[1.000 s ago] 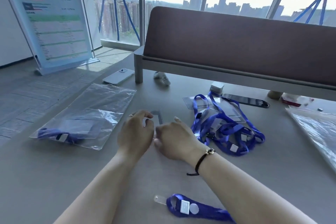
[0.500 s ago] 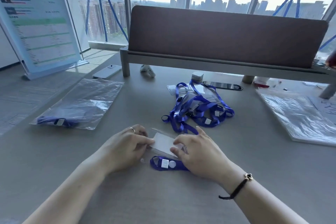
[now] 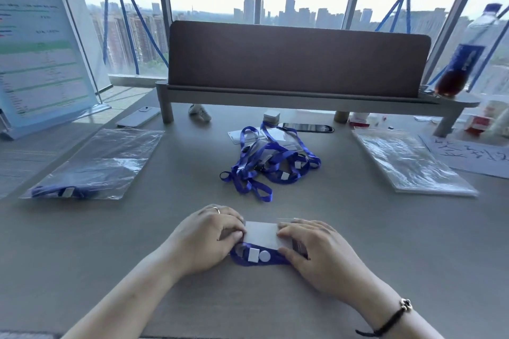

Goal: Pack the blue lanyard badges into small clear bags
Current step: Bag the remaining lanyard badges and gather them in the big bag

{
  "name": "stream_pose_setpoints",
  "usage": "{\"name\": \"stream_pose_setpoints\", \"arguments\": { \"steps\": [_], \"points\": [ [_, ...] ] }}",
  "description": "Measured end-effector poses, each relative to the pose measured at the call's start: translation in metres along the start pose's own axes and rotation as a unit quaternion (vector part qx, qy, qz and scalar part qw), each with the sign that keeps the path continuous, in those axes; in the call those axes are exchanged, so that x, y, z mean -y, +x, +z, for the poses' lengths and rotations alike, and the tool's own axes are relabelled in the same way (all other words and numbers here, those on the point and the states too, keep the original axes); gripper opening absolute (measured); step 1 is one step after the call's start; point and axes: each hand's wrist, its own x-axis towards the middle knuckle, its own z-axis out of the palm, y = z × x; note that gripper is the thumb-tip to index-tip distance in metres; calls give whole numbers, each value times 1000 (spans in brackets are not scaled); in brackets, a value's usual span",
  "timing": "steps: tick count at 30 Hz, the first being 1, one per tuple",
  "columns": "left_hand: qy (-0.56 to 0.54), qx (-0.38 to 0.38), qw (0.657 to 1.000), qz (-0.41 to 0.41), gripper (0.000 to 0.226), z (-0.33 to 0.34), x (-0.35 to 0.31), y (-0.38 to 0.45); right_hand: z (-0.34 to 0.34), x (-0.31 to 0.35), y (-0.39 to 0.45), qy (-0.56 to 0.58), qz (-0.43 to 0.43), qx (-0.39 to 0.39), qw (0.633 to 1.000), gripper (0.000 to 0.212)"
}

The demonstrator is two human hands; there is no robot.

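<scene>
Near the counter's front edge, the left hand and right hand, fingers curled, pinch opposite ends of a badge over its folded lanyard

Handwritten brush characters on white sheet (illegible); blurred poster print

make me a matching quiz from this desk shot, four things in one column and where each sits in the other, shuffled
Things:
1. badge card
2. pile of blue lanyards
3. stack of clear bags
4. drink bottle

Places:
A. on the shelf, far right
B. between the left hand and right hand
C. desk, right side
D. desk centre

Pairs: 1-B, 2-D, 3-C, 4-A
</scene>
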Motion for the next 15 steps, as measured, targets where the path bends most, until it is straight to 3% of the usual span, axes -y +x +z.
{"name": "stream_pose_setpoints", "arguments": {
  "steps": [8, 15],
  "points": [
    [-50, -5, 999, 0, 15, 8, -35, 43, -29, -24, 4, 30, 45, -66, 996, 29],
    [-43, 86, 994, 47, 21, 36, -82, 110, -47, -113, 5, 55, 183, -140, 971, 33]
  ]
}}
